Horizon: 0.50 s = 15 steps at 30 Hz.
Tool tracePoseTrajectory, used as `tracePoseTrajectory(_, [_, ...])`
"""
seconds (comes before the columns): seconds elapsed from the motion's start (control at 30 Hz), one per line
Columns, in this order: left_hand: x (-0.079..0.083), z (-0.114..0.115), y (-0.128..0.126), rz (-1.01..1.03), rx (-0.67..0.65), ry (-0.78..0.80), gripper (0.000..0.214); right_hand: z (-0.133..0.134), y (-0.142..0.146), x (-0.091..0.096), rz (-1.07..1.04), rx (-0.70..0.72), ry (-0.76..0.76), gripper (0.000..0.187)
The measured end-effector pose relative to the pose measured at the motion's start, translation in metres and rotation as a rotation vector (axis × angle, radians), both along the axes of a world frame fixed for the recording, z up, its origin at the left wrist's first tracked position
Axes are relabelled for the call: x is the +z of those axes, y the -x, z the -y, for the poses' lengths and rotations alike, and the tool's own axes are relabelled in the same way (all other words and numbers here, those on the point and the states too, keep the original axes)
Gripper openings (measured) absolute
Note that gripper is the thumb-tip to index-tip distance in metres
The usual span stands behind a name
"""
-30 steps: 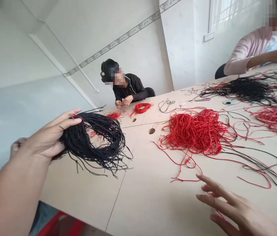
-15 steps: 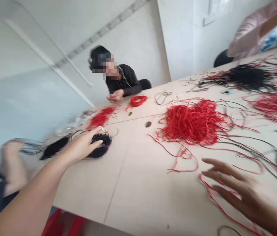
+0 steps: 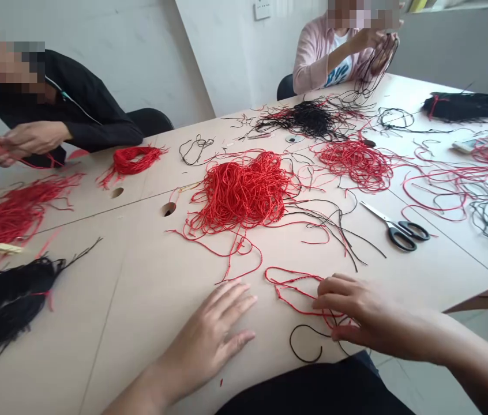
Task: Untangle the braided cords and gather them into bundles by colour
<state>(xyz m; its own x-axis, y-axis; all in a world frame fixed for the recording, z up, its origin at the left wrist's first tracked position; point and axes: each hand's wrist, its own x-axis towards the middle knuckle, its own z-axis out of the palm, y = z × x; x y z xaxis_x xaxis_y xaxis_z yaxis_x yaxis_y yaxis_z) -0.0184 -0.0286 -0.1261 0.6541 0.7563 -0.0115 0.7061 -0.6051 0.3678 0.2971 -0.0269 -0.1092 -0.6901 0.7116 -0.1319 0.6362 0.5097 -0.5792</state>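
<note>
White wall (image 3: 140,46) behind, pale tabletop (image 3: 153,323) across most of my view. Co-worker in dark jacket (image 3: 83,92) far left, person in pink sleeves (image 3: 311,52) far side, both handling cord. Big red cord pile (image 3: 244,190) mid-tabletop, beyond my hands; black cord bundle (image 3: 2,305), red tie on it, at left edge. My left hand (image 3: 220,328): released, palm down, fingers spread, thumb apart, nothing in it; fingertips just beside the pile's loose red ends. Can't tell from here if it rests on the tabletop. My right hand (image 3: 348,305): half-curled over red knotted loops (image 3: 300,272), which lie near the front edge and run under the fingers; can't tell if I've pinched any. Scissors (image 3: 404,230) beyond it to the right, blades apart. Thin black strand (image 3: 292,340) curls just below the loops.
</note>
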Motion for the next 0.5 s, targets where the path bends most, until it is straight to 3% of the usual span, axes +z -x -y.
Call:
tracePoseTrajectory(0.07, [-0.005,-0.006,-0.012,-0.031,-0.063,-0.017,0.043,0.002,0.006,-0.011,-0.015,-0.011,-0.080,0.011])
tracePoseTrajectory(0.13, [-0.011,-0.016,-0.020,-0.061,-0.092,-0.026,0.045,-0.003,0.009,-0.023,-0.047,-0.051,-0.185,0.018])
tracePoseTrajectory(0.27, [-0.020,-0.041,-0.020,-0.059,0.007,-0.118,0.048,-0.029,0.006,-0.038,-0.079,-0.193,-0.306,0.026])
tracePoseTrajectory(0.4, [-0.022,-0.055,-0.001,-0.021,0.142,-0.221,0.043,-0.046,-0.007,-0.028,-0.093,-0.349,-0.379,0.029])
tracePoseTrajectory(0.5, [-0.021,-0.054,0.018,0.028,0.220,-0.272,0.042,-0.037,-0.016,-0.009,-0.078,-0.296,-0.281,0.021])
